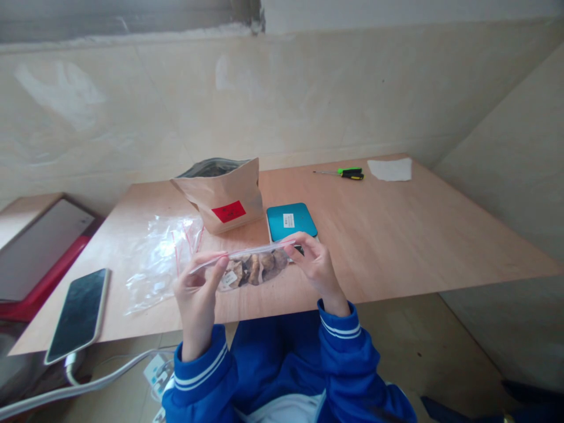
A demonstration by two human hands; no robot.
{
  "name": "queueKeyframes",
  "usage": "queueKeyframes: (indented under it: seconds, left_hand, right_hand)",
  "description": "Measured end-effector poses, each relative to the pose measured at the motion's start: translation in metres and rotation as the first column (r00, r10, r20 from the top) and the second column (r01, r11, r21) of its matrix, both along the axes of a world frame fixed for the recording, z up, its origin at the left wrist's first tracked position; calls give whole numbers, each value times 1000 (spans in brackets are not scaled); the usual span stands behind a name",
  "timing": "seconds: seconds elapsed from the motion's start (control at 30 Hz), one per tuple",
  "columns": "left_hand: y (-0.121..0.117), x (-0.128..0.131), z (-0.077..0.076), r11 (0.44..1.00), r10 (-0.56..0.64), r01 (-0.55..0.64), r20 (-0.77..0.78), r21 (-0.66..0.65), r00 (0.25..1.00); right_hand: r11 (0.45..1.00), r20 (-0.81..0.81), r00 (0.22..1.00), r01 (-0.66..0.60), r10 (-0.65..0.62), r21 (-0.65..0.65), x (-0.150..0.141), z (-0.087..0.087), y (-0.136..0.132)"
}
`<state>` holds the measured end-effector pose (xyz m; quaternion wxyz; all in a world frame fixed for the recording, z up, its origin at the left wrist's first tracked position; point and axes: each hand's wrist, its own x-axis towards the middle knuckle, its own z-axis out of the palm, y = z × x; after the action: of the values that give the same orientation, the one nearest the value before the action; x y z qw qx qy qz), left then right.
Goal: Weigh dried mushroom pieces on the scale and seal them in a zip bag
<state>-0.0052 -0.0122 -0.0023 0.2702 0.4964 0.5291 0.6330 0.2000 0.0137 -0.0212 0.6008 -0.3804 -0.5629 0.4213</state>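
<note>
Over the plywood tabletop point(388, 235), the left hand point(197, 299) and right hand point(317, 273) pinch opposite ends of a clear zip bag point(259, 251) at twelve o'clock from the sleeves, its dried mushrooms point(259, 269) blurred through the plastic, their far end hidden behind the right hand.

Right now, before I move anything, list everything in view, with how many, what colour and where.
wooden table: one, light tan, in front of the person.
held plastic bag: one, clear, above the table's near side.
dried mushroom pieces: several, brown, inside the held plastic bag.
loose plastic bag: one, clear with red strips, table's left.
paper pouch: one, tan with red label, upright, table's back.
box: one, teal with white label, right of the paper pouch.
screwdriver: one, green and black handle, far edge.
white sheet: one, far edge, right of the screwdriver.
smartphone: one, dark screen, table's left edge.
white cable: one, below the smartphone.
left hand: one, pinching the held plastic bag.
right hand: one, pinching its other end.
sleeves: two, blue with white stripes, nearest the camera.
</note>
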Motion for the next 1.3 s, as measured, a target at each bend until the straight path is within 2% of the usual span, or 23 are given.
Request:
queueKeyframes:
  seconds: [0.23,0.47,0.6,1.13,1.3]
  left_hand:
    - [0,1,1,995,-10,18,77,-99,997]
    - [0,1,1,991,-16,28,94,-131,995]
    - [0,3,3,988,-19,35,108,-147,994]
    - [0,4,4,989,-20,34,95,-147,995]
    - [0,4,5,989,-4,14,69,-148,998]
  right_hand:
    - [996,-18,996,88,-87,28,-2,1,-2]
    - [964,20,975,214,-220,159,-6,2,-2]
    - [950,22,962,263,-271,166,-8,2,-3]
    - [990,59,989,130,-132,48,-10,1,-3]
    - [988,125,982,129,-139,81,-7,0,-2]
